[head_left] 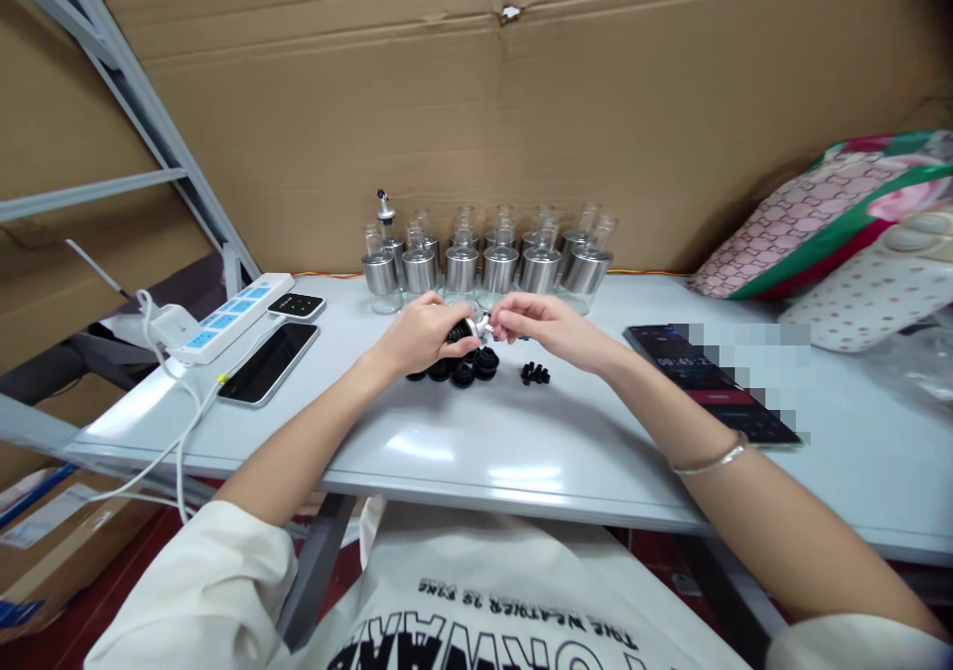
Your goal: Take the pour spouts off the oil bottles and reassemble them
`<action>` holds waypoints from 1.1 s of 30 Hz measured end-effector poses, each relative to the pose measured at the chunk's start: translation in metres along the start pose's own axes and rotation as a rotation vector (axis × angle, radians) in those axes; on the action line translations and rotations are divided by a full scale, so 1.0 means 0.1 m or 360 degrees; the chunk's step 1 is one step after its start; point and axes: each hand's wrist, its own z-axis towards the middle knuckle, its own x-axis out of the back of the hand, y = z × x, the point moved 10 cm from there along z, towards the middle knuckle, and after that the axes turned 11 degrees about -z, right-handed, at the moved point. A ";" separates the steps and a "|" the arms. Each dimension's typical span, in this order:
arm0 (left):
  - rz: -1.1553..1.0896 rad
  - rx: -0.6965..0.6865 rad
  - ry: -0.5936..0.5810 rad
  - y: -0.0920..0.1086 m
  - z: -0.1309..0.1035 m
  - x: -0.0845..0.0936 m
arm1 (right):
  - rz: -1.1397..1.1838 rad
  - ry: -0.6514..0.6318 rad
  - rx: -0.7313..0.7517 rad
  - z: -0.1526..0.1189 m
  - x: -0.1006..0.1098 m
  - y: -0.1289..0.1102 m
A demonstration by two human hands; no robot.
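My left hand [428,335] is closed round a pourer stopper [466,331] with a black ribbed base and a silver spout that points right. My right hand [537,325] has its thumb and fingertips pinched together at the spout's tip; whatever small piece they hold is too small to make out. Just below my left hand lie several black stoppers [485,363], and a small heap of little black caps [535,374] is to their right. Behind both hands stand glass bottles with silver bands [499,269]; one at the back left has a pourer [385,207] fitted in its neck.
On the left are a power strip [234,319], a small black device [296,306], a phone [270,363] and white cables. A larger phone [707,382] lies right of my right forearm. Patterned bags [804,218] rest at the far right. Cardboard [447,84] rises behind the table [462,452].
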 end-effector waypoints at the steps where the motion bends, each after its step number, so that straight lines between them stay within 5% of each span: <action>1: 0.0004 -0.0012 -0.0010 0.01 0.00 -0.01 | 0.0020 -0.0019 0.0011 -0.01 -0.03 -0.03; 18: -0.0067 -0.0167 -0.0173 0.17 0.01 -0.17 | -0.0197 -0.0416 0.0040 -0.07 -0.25 0.03; 33: 0.0014 -0.0310 -0.0181 0.30 0.02 -0.24 | -0.0373 -0.0142 -0.0194 -0.04 -0.13 0.09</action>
